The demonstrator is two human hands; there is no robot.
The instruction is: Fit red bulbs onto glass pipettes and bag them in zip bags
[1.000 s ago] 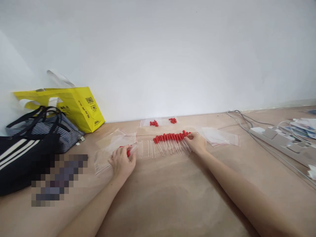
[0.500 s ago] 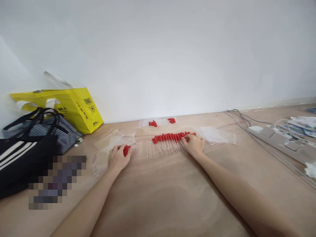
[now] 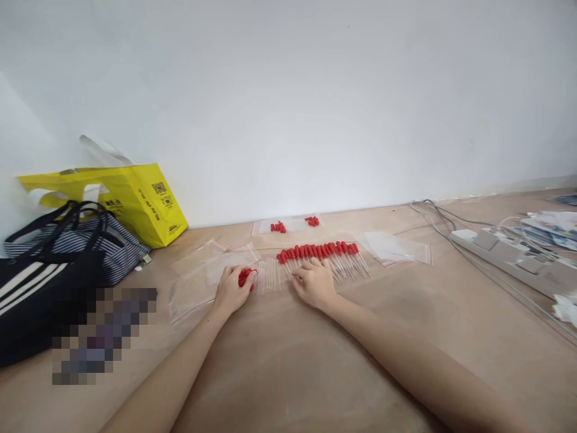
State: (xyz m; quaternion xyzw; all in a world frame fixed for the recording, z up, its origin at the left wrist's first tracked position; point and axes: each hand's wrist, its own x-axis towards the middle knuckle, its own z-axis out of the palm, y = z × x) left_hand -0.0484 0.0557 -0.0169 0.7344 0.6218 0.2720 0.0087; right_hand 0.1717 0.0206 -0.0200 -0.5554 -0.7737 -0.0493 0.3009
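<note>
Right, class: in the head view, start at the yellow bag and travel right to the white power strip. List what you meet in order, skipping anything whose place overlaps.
Yellow bag → left hand → bare clear tubes → right hand → clear plastic bag → white power strip.

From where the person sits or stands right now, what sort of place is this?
Probably a makeshift worktable by a wall: it holds red-topped droppers, clear plastic bags and a power strip.

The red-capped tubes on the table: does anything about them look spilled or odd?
Nothing stands out: the red-capped tubes lie side by side, red ends toward the wall, some slanting. Fine cracks might not show.
</note>
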